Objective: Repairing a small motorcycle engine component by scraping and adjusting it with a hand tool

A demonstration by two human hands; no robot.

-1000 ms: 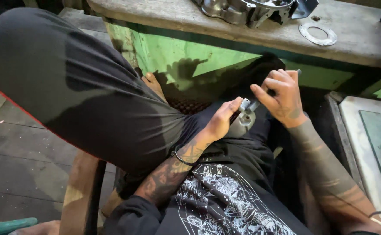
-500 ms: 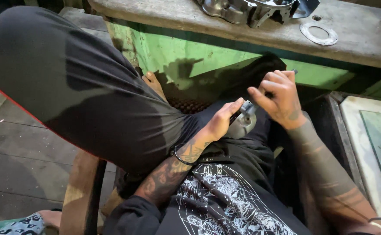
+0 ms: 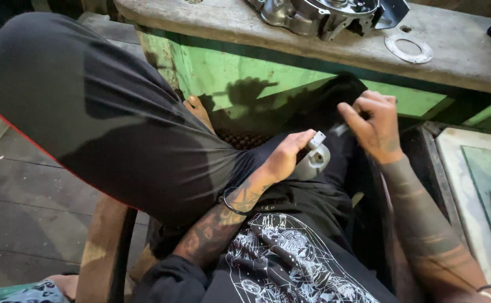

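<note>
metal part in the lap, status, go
Left hand grips metal part over the lap. Right hand beside it, pinching something small, too hidden to name. Green bench close ahead, engine casing and ring on top.

Green-fronted wooden workbench (image 3: 245, 73), dark plank floor (image 3: 21, 219), wooden stool (image 3: 105, 247), dim light

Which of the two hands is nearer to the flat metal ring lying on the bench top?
The right hand is nearer: it sits just below the flat metal ring, in front of the bench edge. The left hand is lower and further left, holding a small metal part over the lap.
</note>
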